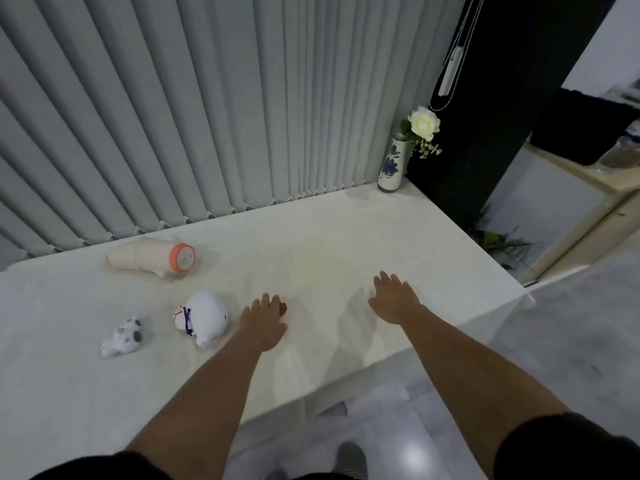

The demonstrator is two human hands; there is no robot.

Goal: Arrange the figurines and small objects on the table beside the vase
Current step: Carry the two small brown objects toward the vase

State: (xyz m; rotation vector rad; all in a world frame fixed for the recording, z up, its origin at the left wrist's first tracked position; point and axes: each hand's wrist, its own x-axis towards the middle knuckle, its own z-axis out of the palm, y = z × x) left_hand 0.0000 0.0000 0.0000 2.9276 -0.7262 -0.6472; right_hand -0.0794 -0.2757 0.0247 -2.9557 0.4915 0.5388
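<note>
A white vase (391, 164) with blue flowers and a white rose stands at the table's far right corner. On the left lie three figurines on their sides: a cream one with an orange base (152, 258), a round white one with a purple cord (202, 318), and a small white speckled one (123, 337). My left hand (265, 323) hovers palm down just right of the round white figurine, fingers apart, holding nothing. My right hand (394, 299) is spread over the bare middle of the table (329, 244), also holding nothing.
The table wears a white cloth and its right edge drops to a grey floor. Grey vertical blinds (207, 98) run along the far edge. A dark pillar (502, 98) stands behind the vase. My shoe shows below the near edge.
</note>
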